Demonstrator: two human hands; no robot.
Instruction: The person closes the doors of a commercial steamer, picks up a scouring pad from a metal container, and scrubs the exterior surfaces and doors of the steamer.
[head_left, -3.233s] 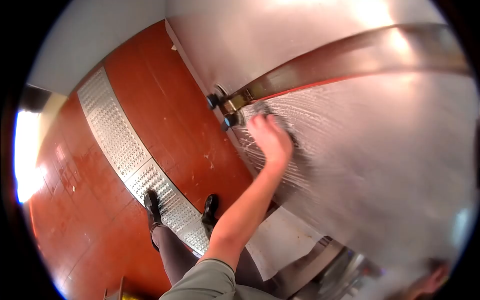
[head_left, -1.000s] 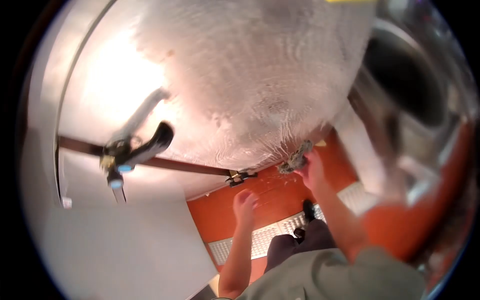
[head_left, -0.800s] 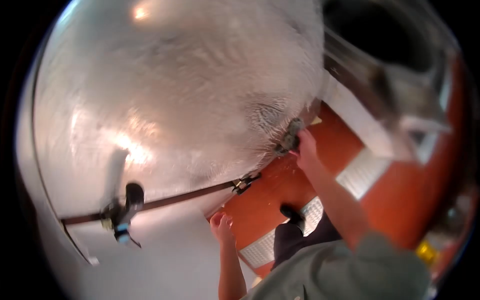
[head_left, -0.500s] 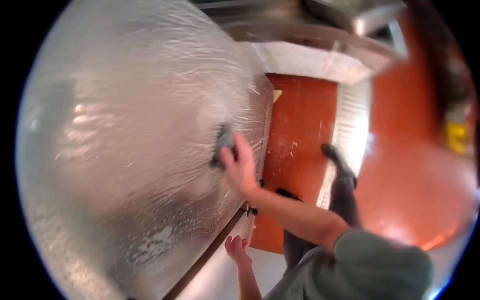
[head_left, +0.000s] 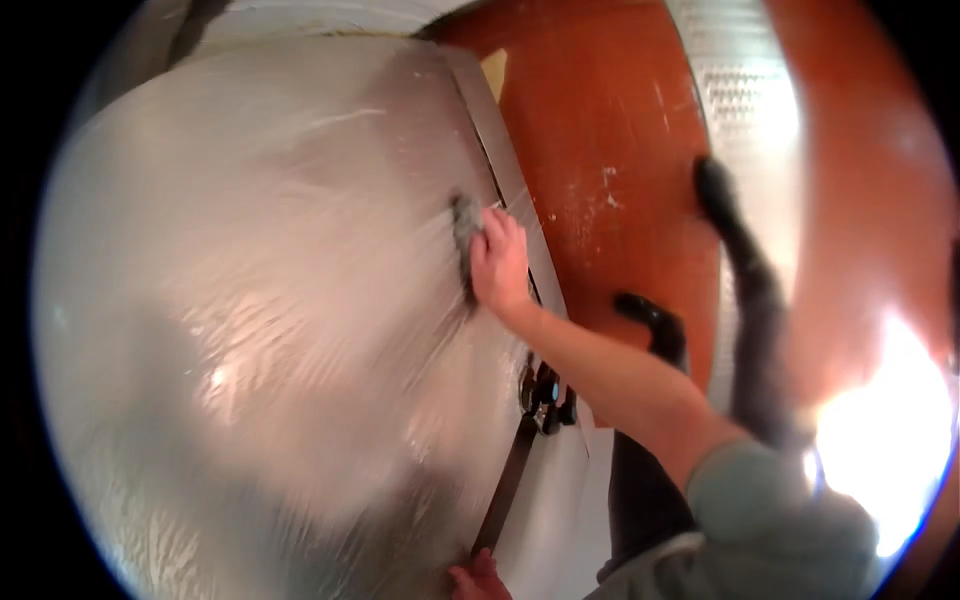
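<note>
My right hand is closed round a dark grey scouring pad and presses it on a large wet metal sheet, close to the sheet's right edge. Wet streaks run across the shiny surface, and the pad is smeared by motion. At the bottom of the view my left hand is partly cut off. Its thumb and finger look apart beside the lower end of a dark strip, and I see nothing held in it. Whether it touches the strip I cannot tell.
Black knobs or fittings stick out at the sheet's right edge. Beyond lies a red-brown floor crossed by a pale metal grating. My dark shoes stand by it. A bright glare covers the lower right.
The view has swung, so the sheet's far edge shows at the top. My right hand with the pad appears higher, nearer the right edge. My left hand has dropped lower in view.
</note>
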